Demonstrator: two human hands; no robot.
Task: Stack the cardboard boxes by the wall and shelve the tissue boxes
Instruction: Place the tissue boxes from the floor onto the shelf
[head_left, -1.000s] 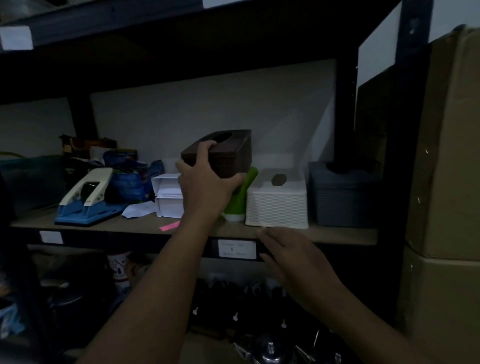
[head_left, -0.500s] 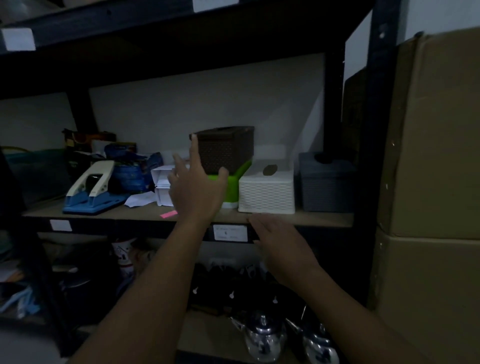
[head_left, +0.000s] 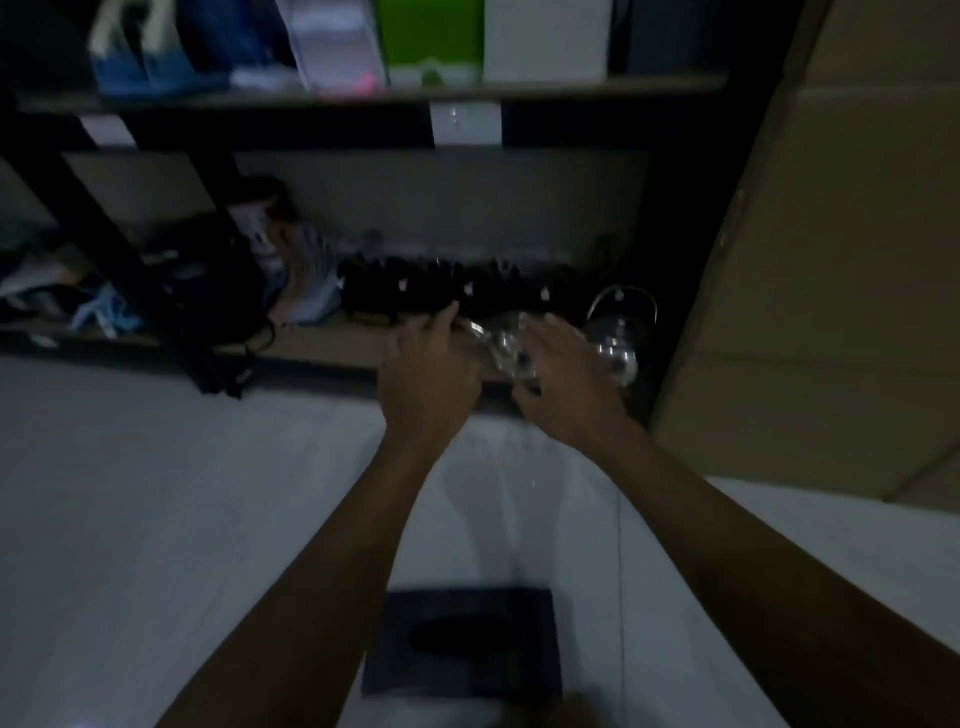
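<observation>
Fingers of the left hand look loosely bent and hold nothing that can be made out; those of the right hand are spread and relaxed, also empty. Motion blur softens both, so the exact curl is uncertain. Both hands are stretched out level with the lower shelf, side by side and a little apart.

Reading from the left: dark bags and cloth clutter lie on the lower shelf, then a row of small dark items along its back, then shiny kettles just beyond the right hand. Above, on the upper shelf, sit a blue object, white packets, a green tissue box and a white tissue box, all cut off by the top of the view. At far right, stacked cardboard boxes stand beside the shelf post.

The dark tissue box lies on the pale floor, low in the view, between the two forearms and nearer the body than either hand. Its top faces up, with the oval slot running left to right. I judge this to be the next box for shelving. It lies back toward the person from the fingers, so both hands would have to draw back and drop to it. It is roughly centred, perhaps slightly closer to the line of the left forearm, though either hand could take it, gripping across the short sides.
</observation>
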